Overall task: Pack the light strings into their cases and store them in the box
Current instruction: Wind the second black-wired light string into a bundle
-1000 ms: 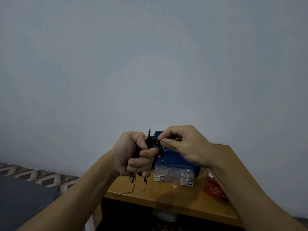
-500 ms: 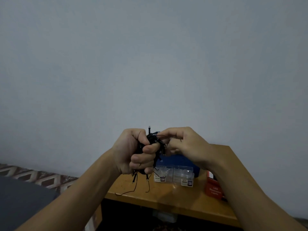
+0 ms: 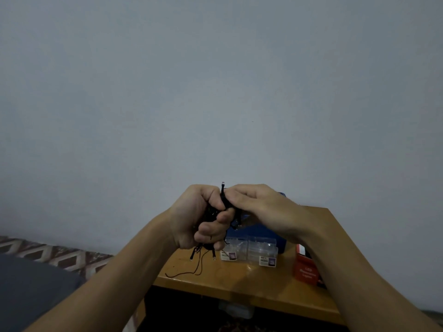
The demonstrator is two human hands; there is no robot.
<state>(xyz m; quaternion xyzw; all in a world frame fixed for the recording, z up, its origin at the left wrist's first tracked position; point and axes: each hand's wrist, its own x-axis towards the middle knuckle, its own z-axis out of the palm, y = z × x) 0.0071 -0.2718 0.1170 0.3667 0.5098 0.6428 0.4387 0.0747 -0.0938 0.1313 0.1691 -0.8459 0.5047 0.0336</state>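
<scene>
My left hand [image 3: 199, 219] grips a bunched black light string [image 3: 224, 202] above the wooden table [image 3: 239, 281]. A bulb end sticks up between my hands and loose wire ends hang below my fist onto the table. My right hand [image 3: 259, 207] presses against the bundle from the right, its fingers curled on the wire. Clear plastic cases [image 3: 251, 250] with small labels stand on the table below my hands. The blue box [image 3: 268, 233] sits behind them, mostly hidden by my right hand.
A red carton [image 3: 305, 267] stands at the table's right side, partly behind my right forearm. A plain grey wall fills the background. A patterned floor [image 3: 48, 252] and a dark grey surface [image 3: 31, 288] lie at the lower left.
My right hand has moved left, tight against the bundle in my left fist. The strand that stretched between my hands is gone. Both hands have dropped slightly.
</scene>
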